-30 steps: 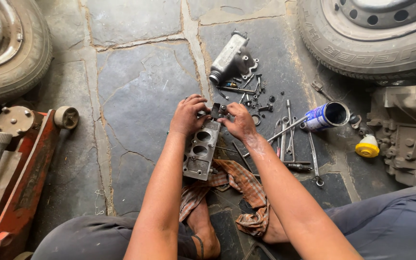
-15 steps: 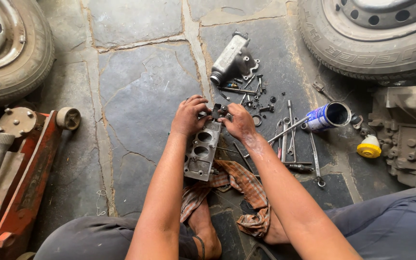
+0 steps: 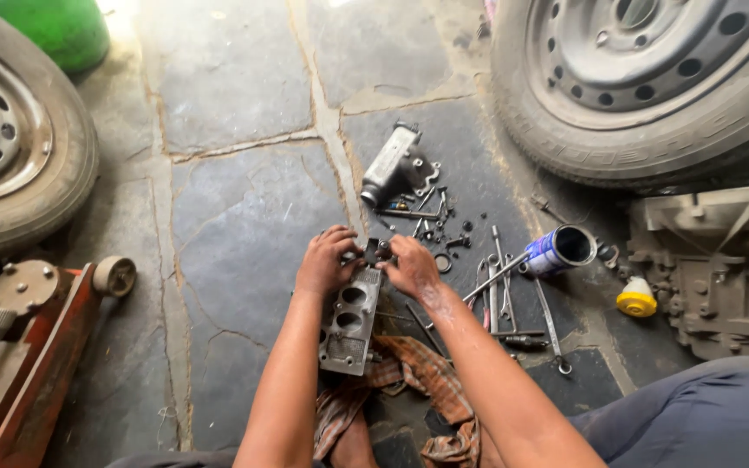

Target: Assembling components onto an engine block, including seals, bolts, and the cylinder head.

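A grey metal block (image 3: 348,322) with round bores stands on the stone floor between my arms, its near end resting on a checked rag (image 3: 418,381). My left hand (image 3: 324,259) grips the far left corner of the block. My right hand (image 3: 409,265) sits at the far right corner, fingers closed around a small dark part (image 3: 375,251) at the top of the block. Both hands nearly touch each other there.
A grey cylindrical metal assembly (image 3: 389,165) lies beyond the hands among loose bolts and washers. Spanners (image 3: 500,282), an open blue can (image 3: 559,250) and a yellow cap (image 3: 636,299) lie right. Car wheels (image 3: 652,78) stand at both top corners. A red floor jack (image 3: 28,347) is left, a gearbox casing (image 3: 721,277) right.
The camera has tilted slightly, so the scene sits lower in view. My hands stay at the top of the block with only small finger movement.
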